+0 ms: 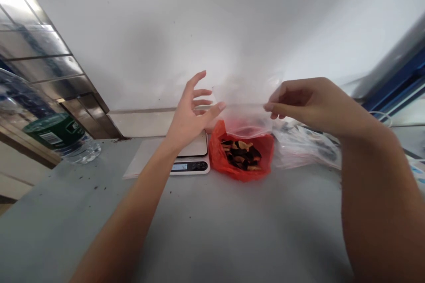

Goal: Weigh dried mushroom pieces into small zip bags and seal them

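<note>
My right hand [299, 101] pinches the edge of a clear zip bag [245, 117], which hangs over a red plastic bag [219, 150]. Dark and tan dried slices [241, 154] lie inside the open red bag. To the left, my left hand [194, 112] has its fingers spread, its thumb close to the zip bag's left edge; nothing shows in its grasp. Beneath that hand sits a white digital scale [206, 166] with a lit display, partly covered by my left forearm.
Several filled clear bags [299, 146] are piled right of the red bag. White sheets or flat bags [137, 159] lie left of the scale. A large water bottle [59, 128] stands at far left. A white wall [149, 44] rises behind the grey table [215, 230], where dark crumbs are scattered.
</note>
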Demonstrator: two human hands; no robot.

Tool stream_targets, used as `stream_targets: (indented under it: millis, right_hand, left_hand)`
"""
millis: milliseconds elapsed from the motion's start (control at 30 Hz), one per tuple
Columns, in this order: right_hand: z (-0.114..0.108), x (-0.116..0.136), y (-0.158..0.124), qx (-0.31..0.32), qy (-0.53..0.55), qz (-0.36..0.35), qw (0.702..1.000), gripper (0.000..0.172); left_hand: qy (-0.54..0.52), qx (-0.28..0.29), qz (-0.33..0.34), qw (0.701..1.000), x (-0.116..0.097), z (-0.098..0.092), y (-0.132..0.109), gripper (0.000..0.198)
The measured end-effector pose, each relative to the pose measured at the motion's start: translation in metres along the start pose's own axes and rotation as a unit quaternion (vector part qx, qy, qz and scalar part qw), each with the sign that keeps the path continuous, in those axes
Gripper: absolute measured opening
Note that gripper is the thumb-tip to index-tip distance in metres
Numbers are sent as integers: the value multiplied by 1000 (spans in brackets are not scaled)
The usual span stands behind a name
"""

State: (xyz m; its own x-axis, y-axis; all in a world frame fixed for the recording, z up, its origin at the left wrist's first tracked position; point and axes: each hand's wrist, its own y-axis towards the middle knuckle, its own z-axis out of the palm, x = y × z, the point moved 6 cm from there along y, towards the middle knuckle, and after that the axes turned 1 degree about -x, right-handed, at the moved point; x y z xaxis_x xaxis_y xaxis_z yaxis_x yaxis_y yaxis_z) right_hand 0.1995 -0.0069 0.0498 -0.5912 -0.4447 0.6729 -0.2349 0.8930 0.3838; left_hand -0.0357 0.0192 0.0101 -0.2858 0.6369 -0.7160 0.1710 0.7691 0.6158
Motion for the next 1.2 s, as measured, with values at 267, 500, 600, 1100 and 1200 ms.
stream_targets:
  millis: [267, 500, 600, 1100, 1200]
  right_hand:
    - [28, 49, -4, -3, -80, -129, 988, 19]
    - [49, 40, 2, 54, -70, -78, 993, 24]
    - [53, 23, 7, 78, 39, -13, 996, 29]
    - [153, 69, 26, -129, 15, -147, 981, 21]
    - [201, 106, 24, -67, -98, -280, 953, 26]
  left_hand:
    - [164, 16, 130, 978, -55, -19, -7, 32]
    - [37, -53, 99, 993, -48, -41, -1, 16]
    - [-3, -116, 76, 990, -31, -62, 3, 21]
    - [173, -72, -263, 946, 35, -207, -54, 27]
    - [192, -63, -294, 934, 37, -221, -66, 30]
